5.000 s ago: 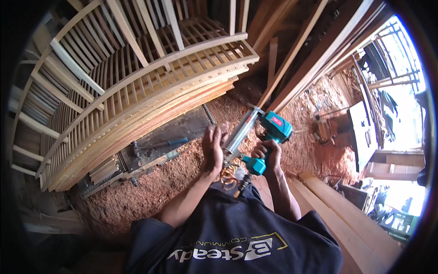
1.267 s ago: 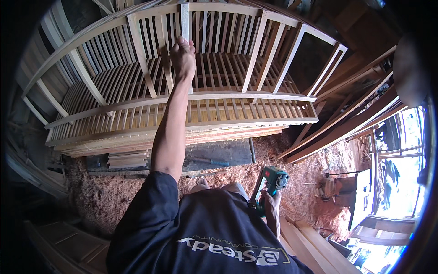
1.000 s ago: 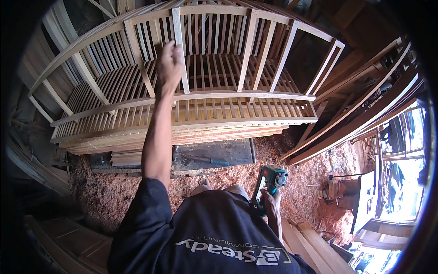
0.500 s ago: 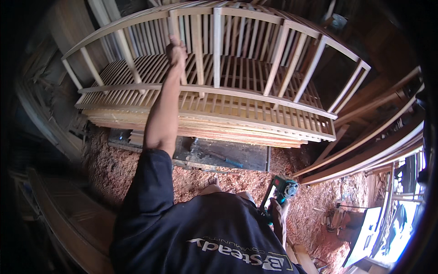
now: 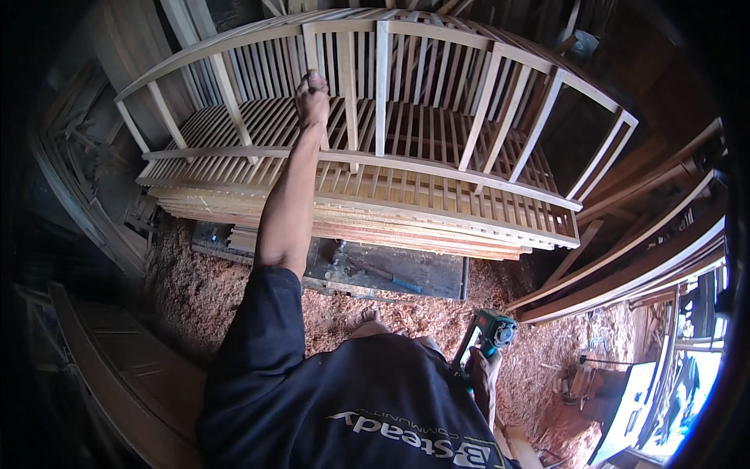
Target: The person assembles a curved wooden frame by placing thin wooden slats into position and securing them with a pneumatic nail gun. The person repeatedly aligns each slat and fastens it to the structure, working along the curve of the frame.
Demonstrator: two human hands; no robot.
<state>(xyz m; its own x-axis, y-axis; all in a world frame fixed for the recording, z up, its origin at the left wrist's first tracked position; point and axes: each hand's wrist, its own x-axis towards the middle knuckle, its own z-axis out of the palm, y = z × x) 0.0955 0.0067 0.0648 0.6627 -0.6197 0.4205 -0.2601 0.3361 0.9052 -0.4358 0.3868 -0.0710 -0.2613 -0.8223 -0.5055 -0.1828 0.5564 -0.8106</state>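
Note:
A long slatted wooden frame (image 5: pixel 437 167) lies across the upper part of the view, with pale uprights along its near side. My left arm stretches out to it, and my left hand (image 5: pixel 312 103) is closed around one upright wooden slat (image 5: pixel 310 48). Most of that slat's middle is hidden behind the hand and wrist. Low at my right side, my right hand (image 5: pixel 483 370) is wrapped around the handle of a green nail gun (image 5: pixel 492 332) with a round dark cap. The tool is held clear of the frame.
Under the frame sits a stack of planks (image 5: pixel 391 225) on a dark bench (image 5: pixel 430 273), where a blue-handled tool (image 5: pixel 394 277) lies. Reddish wood shavings (image 5: pixel 187 289) cover the floor. Long boards (image 5: pixel 625 258) lean at the right, and more wood stands at the left.
The whole scene has shifted slightly right and down in the view. My left hand sits a little lower along the upright slat. The nail gun stays in my right hand.

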